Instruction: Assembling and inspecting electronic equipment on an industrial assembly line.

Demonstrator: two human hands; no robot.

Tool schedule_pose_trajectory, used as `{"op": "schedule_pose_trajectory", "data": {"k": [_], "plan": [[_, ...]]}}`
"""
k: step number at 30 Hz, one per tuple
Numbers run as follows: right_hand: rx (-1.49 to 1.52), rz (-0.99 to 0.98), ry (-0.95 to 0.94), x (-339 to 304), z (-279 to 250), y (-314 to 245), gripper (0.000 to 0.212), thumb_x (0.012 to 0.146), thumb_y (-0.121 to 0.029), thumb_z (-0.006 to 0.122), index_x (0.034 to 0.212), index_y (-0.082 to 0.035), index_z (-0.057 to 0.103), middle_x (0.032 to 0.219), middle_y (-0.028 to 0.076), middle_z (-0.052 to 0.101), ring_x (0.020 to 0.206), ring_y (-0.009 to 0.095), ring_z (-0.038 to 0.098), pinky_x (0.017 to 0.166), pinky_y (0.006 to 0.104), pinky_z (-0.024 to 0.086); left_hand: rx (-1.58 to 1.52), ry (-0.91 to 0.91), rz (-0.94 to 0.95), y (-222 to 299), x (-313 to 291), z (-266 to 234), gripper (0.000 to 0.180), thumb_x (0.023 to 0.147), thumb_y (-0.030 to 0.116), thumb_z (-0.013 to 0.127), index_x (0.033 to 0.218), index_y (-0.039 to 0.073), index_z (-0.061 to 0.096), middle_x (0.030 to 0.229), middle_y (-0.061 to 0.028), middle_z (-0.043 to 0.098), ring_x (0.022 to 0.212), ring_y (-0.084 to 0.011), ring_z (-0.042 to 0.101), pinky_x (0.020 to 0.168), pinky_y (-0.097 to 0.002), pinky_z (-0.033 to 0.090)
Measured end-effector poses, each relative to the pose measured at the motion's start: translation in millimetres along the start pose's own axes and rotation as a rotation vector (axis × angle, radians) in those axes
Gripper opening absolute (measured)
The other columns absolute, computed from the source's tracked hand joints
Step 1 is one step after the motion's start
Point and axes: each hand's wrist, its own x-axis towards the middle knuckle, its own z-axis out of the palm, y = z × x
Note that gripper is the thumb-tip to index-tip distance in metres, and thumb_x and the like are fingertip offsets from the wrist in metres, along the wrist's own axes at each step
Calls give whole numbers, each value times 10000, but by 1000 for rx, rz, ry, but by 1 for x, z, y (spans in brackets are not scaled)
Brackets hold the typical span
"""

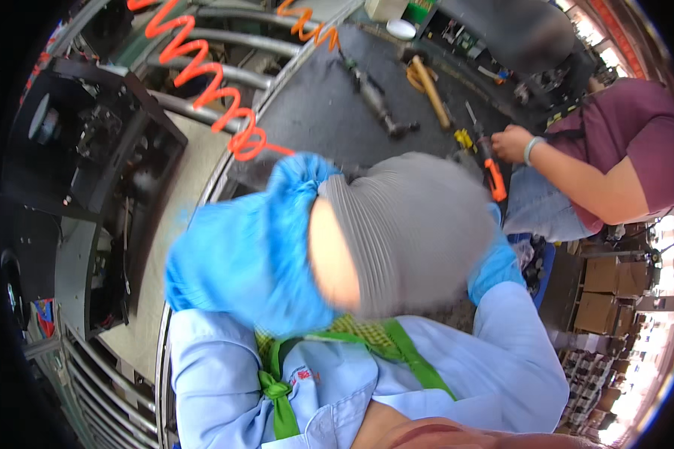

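My left hand [427,232], in a grey glove with a ribbed cuff, fills the middle of the head view, close up and smeared by motion. Its fingers cannot be made out, nor whether they hold anything. Bare wrist shows between the glove and a blue sleeve cover [240,254]. Behind the glove, my right forearm wears another blue sleeve cover [496,266]; the right hand itself is hidden. Beyond my hands, a long air tool [373,97] with an angled head lies on the dark workbench [299,97]. A wooden-handled hammer [431,91] rests to its right.
An orange coiled hose [202,75] hangs at the left, beside metal rails and a black cabinet [93,157]. At the right, a co-worker's hand [511,144] is beside an orange-handled tool [494,179]. Cardboard boxes [603,295] stand farther right.
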Motion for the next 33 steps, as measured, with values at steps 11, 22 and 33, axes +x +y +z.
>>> {"op": "schedule_pose_trajectory", "data": {"k": [11, 22, 33], "plan": [[-59, 93, 39, -10, -15, -18, 308, 847, -431, 609, 801, -126, 615, 803, 130, 637, 762, 374, 628, 646, 504, 488, -531, 549, -139, -141, 55, 271, 211, 897, 191, 619, 1030, 31, 654, 997, -211, 663, 968, -383, 641, 857, -420, 506], [-50, 104, 7, -17, -9, -14, 297, 886, -422, 583, 889, -125, 596, 867, 151, 669, 821, 373, 651, 702, 517, 501, -546, 605, -77, -132, 69, 280, 215, 910, 165, 615, 1056, 20, 674, 947, -181, 696, 900, -318, 686, 800, -382, 528], [-32, 67, -10, -3, -13, -13, 286, 897, -404, 566, 906, -119, 589, 893, 146, 675, 835, 372, 652, 719, 508, 506, -576, 581, -104, -137, 66, 279, 215, 905, 196, 623, 1045, 47, 686, 965, -177, 693, 920, -350, 672, 821, -407, 530]]}}
